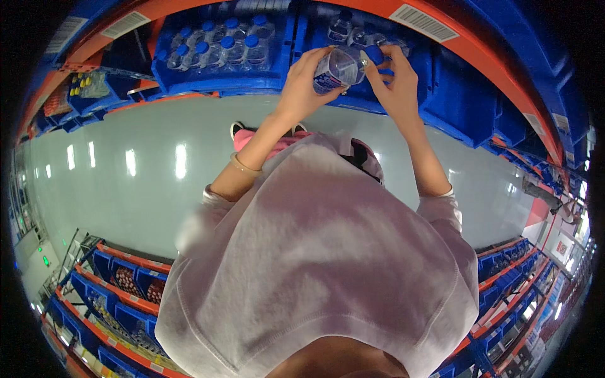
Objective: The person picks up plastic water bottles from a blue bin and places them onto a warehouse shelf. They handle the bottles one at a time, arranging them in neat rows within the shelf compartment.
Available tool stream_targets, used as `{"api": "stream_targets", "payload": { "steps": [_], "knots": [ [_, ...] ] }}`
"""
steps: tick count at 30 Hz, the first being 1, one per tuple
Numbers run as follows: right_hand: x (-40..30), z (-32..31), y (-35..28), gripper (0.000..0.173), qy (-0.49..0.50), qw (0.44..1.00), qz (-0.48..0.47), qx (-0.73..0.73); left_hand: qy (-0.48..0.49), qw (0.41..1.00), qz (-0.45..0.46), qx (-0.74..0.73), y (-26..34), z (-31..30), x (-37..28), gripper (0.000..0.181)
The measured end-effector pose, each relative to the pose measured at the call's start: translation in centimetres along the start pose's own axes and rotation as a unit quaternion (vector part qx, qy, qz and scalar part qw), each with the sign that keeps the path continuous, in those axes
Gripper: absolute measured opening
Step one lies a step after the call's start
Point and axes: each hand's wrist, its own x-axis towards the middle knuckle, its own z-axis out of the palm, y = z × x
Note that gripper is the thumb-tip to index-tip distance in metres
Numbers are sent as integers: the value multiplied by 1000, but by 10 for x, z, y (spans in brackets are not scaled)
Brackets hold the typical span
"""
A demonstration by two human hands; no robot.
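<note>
My left hand is wrapped around the body of a clear plastic bottle with a printed blue label. The bottle lies tilted, its base toward me and its blue cap toward the right. At that end, the thumb and fingers of my right hand grip the cap. Both hands are above the front of a blue plastic bin, where more capped bottles stand at the back. To the left, another blue bin holds several similar blue-capped bottles.
An orange shelf beam with barcode labels crosses above the bins. At left, a bin holds yellow-capped bottles. Behind me stand racks of blue bins. A grey glossy floor lies between. A person is at the far right.
</note>
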Motion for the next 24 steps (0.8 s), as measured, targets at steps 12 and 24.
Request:
{"api": "stream_targets", "payload": {
  "steps": [12,24],
  "knots": [
    [26,87,-15,43,67,984,-164,-21,64,982,131,118,-52,-86,56,65],
    [153,217,32,30,104,925,-293,-217,136,975,-72,160,-155,-147,66,46]
  ]
}}
